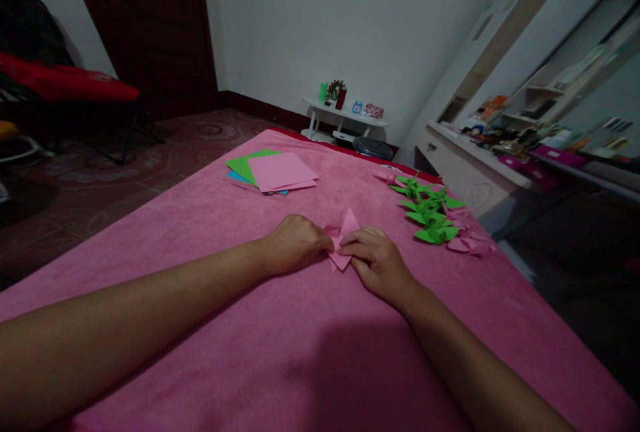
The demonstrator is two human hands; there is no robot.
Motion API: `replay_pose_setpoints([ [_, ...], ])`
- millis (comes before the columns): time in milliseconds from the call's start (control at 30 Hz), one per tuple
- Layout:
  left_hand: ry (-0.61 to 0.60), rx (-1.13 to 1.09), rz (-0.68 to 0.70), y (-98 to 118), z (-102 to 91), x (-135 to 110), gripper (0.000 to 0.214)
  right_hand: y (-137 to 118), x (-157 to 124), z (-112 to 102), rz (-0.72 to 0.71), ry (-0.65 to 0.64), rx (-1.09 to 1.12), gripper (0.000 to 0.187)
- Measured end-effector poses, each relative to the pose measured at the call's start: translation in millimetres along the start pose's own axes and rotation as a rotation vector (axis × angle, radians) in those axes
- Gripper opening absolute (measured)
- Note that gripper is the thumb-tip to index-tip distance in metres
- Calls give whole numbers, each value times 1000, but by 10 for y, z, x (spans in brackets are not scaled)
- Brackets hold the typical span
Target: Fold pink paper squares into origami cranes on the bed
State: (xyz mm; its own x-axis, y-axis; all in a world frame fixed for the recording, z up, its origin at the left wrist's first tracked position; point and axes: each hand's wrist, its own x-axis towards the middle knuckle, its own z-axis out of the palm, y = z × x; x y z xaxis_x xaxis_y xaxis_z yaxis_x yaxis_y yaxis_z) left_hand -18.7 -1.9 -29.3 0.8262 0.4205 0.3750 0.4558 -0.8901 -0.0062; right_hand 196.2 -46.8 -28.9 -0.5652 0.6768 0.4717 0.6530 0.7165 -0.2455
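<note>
While the pink paper (342, 260) is pointing longways up mid-frame, the left hand (297, 243) and right hand (377, 262) are holding its sides with bent, nearly closed fingers.

On the table (200, 239) before me, the folded paper (349, 224) lies between my left grip (300, 243) and my right grip (375, 260), touching both. Beyond my left grip lies the stack of sheets (283, 169); beyond my right, near the table's right edge, the paper figures (427, 209) cluster. Past the table's far end stands the shelf (345, 113), with the door (150, 32) leftward and the dresser (465, 169) rightward.
</note>
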Motion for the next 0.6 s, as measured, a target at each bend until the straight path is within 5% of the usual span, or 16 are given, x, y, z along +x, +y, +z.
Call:
replay_pose_setpoints([
  [600,-78,102,78,11,-61,-22,15,-35,-17,-44,-58,-33,-78,15],
])
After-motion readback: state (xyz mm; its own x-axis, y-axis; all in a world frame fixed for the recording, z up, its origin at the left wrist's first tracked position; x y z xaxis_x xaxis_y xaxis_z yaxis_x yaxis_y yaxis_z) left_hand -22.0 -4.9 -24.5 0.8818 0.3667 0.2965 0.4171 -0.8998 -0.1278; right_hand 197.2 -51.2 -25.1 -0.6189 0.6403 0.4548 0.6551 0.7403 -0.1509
